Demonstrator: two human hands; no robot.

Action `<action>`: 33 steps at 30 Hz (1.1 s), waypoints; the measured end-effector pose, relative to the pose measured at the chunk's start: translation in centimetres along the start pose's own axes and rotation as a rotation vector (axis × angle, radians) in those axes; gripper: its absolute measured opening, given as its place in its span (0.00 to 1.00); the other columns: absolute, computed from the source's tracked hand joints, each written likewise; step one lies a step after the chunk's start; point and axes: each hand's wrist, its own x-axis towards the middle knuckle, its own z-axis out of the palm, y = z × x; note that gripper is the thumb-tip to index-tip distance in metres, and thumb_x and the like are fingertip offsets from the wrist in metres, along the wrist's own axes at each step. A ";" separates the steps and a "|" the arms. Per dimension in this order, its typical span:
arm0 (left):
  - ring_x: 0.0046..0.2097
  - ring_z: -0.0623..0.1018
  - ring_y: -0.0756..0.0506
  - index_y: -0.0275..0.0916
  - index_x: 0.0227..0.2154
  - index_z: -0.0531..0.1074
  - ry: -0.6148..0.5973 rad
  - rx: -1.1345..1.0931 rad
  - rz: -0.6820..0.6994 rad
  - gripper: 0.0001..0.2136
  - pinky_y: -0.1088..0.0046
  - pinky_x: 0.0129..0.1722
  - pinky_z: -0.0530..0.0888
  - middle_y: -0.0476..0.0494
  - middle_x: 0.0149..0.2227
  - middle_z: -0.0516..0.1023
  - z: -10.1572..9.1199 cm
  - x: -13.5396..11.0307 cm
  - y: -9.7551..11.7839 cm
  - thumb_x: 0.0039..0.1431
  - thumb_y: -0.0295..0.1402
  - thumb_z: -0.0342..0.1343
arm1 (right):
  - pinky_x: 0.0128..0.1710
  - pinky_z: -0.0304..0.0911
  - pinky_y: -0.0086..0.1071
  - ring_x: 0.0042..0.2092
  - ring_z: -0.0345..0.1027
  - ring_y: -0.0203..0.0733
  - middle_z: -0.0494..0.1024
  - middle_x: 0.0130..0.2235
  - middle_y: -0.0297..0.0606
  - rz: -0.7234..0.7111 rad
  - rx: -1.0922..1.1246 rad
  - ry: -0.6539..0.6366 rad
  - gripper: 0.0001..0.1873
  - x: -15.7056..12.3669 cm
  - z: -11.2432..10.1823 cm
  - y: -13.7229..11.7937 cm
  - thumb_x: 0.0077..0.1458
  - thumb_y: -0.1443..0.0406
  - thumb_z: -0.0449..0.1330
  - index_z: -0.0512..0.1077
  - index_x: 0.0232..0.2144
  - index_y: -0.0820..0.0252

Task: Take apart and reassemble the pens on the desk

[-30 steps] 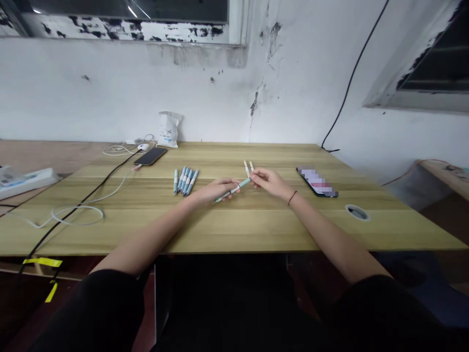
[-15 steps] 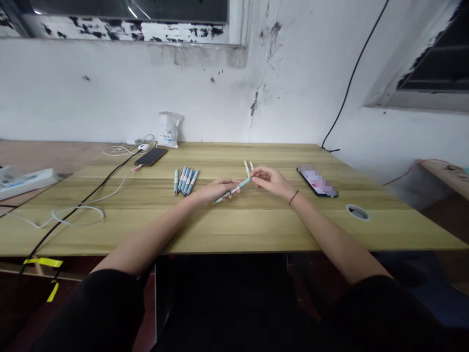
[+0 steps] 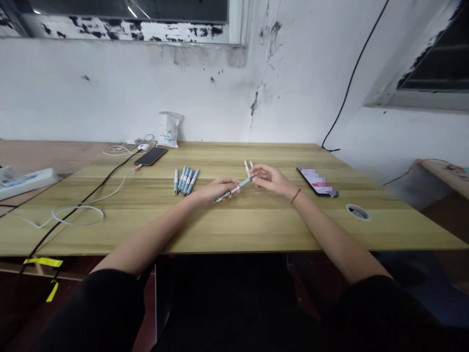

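Above the table, my left hand [image 3: 222, 188] is closed round a light-green pen [image 3: 245, 183], which slants up to the right. My right hand [image 3: 270, 180] has its fingertips pinched at the pen's upper right end; whether a small part sits between them is too fine to make out. Just behind my right fingers lie two white pens [image 3: 247, 168], partly covered by the hand. To the left of my left hand rests a group of several blue pens [image 3: 188, 181], with a pale green pen [image 3: 176, 182] at its left side.
A dark phone [image 3: 151, 156] lies at the back left beside cables [image 3: 78, 208] and a white packet [image 3: 169, 129]. On the right are a phone with a lit screen [image 3: 318, 182] and a round cable hole [image 3: 358, 212] in the wooden table [image 3: 234, 232].
My right hand has shifted very slightly at the pen's end. My left hand and the pen keep almost the same place.
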 end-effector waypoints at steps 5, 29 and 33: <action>0.26 0.68 0.55 0.37 0.40 0.74 0.021 0.000 -0.023 0.15 0.79 0.22 0.61 0.45 0.36 0.74 0.2 -0.1 0.2 0.51 0.38 0.57 | 0.35 0.68 0.35 0.33 0.68 0.38 0.73 0.33 0.37 0.037 -0.044 -0.007 0.15 0.2 0.0 0.4 0.50 0.54 0.59 0.70 0.32 0.59; 0.27 0.69 0.55 0.38 0.41 0.74 0.003 -0.035 -0.038 0.15 0.80 0.23 0.62 0.44 0.38 0.74 0.0 0.1 -0.2 0.51 0.39 0.59 | 0.36 0.69 0.36 0.33 0.68 0.38 0.73 0.31 0.36 0.053 -0.078 -0.047 0.15 0.2 -0.1 0.6 0.51 0.53 0.58 0.71 0.32 0.59; 0.28 0.69 0.54 0.38 0.41 0.74 -0.018 -0.032 -0.025 0.15 0.79 0.25 0.64 0.44 0.39 0.74 -0.2 0.2 -0.3 0.51 0.38 0.59 | 0.36 0.69 0.36 0.33 0.68 0.37 0.73 0.31 0.37 0.047 -0.087 -0.024 0.16 0.2 -0.1 0.3 0.53 0.53 0.57 0.71 0.31 0.60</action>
